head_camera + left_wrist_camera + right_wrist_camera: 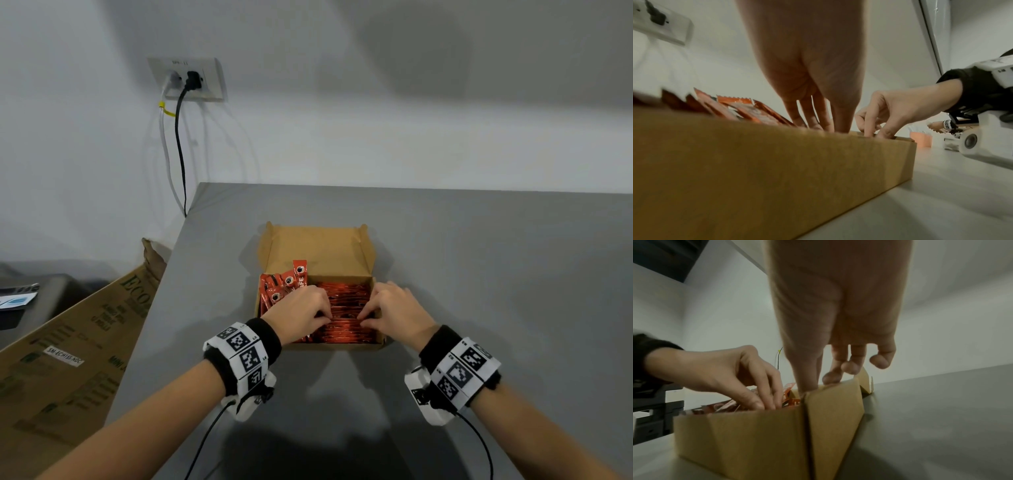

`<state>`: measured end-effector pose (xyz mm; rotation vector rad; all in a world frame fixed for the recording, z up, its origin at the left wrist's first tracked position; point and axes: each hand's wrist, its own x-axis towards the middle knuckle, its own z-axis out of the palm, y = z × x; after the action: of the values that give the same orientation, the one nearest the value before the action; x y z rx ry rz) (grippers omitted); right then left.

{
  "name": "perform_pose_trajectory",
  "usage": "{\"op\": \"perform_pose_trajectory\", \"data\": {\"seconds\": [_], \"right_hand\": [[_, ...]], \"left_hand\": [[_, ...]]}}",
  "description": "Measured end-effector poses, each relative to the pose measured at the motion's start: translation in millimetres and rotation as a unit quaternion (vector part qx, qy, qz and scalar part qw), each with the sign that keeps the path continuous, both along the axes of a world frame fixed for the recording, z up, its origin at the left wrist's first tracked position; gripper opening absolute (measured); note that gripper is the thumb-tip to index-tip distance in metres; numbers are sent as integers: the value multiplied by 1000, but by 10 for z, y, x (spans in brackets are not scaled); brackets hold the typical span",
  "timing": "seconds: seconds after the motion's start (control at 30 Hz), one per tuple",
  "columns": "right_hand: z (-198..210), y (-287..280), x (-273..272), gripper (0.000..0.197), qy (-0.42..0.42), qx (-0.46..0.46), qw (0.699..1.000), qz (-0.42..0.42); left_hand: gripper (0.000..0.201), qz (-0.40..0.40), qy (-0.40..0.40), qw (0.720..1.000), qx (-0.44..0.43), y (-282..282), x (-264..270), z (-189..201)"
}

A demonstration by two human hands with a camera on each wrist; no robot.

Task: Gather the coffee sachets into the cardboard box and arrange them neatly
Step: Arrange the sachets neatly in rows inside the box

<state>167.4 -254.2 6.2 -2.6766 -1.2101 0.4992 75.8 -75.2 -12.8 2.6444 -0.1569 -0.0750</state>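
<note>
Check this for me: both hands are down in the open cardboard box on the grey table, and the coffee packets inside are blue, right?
Not blue. The head view shows the packets are red-orange. The rest holds: left hand and right hand are in the open cardboard box on the grey table.

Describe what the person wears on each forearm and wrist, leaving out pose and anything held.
Both forearms are bare, with no sleeves. Behind the left hand and the right hand sits a black wristband and a white band printed with square black-and-white code markers. A white camera unit hangs under each wrist, trailing a thin black cable.
</note>
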Motion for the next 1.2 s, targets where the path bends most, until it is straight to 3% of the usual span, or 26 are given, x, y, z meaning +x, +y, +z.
{"op": "perform_pose_trajectory", "data": {"seconds": [0.13, 0.23, 0.53, 0.8, 1.2], "right_hand": [[2, -16, 54, 15, -4, 33, 999, -26], [-42, -16, 49, 11, 10, 54, 998, -29], [-91, 41, 23, 21, -45, 96, 994, -39], [-114, 133, -36, 21, -110, -6, 993, -32], [-120, 152, -35, 28, -129, -2, 990, -63]], "left_hand": [[21, 64, -25, 997, 36, 47, -8, -9], [23, 52, -9, 996, 66, 36, -21, -38], [22, 99, -51, 994, 7, 6, 3, -94], [24, 72, -30, 997, 23, -55, 32, -90], [23, 91, -39, 995, 19, -50, 76, -163]]}}
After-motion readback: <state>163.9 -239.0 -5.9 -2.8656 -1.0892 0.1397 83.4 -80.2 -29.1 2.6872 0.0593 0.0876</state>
